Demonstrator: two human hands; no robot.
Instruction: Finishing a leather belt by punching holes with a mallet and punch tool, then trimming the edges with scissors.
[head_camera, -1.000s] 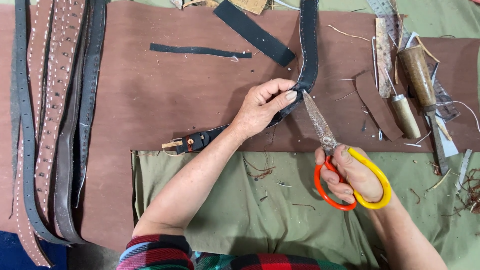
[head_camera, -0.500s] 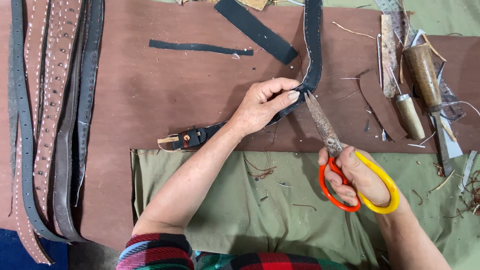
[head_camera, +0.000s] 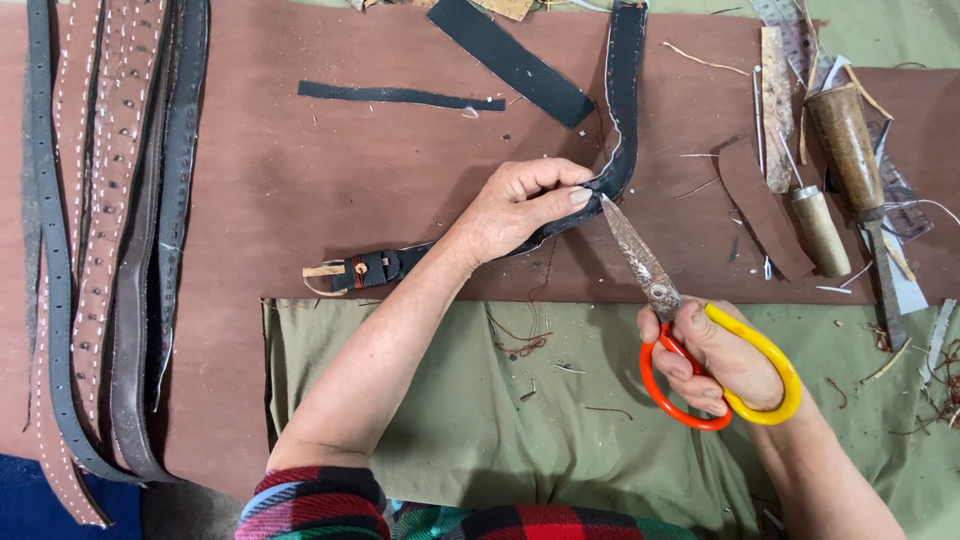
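My left hand (head_camera: 520, 205) pinches a curved black leather belt (head_camera: 627, 90) where it bends, pressing it onto a brown leather sheet (head_camera: 300, 180). The belt's buckle end (head_camera: 360, 270) lies to the left near the sheet's edge. My right hand (head_camera: 720, 355) grips scissors (head_camera: 650, 275) with one orange and one yellow handle loop. Their rusty blades are together, and the tip touches the belt right beside my left fingertips.
Several belts (head_camera: 100, 230) in black and brown lie side by side at the left. Black leather strips (head_camera: 510, 60) lie at the top. Wooden-handled tools (head_camera: 845, 140) and a brown offcut (head_camera: 760, 205) sit at the right. Green cloth (head_camera: 500, 430) with thread scraps covers the near side.
The scissors' tip has moved slightly left, closer to the belt at my left fingertips. My left hand keeps its hold on the belt.
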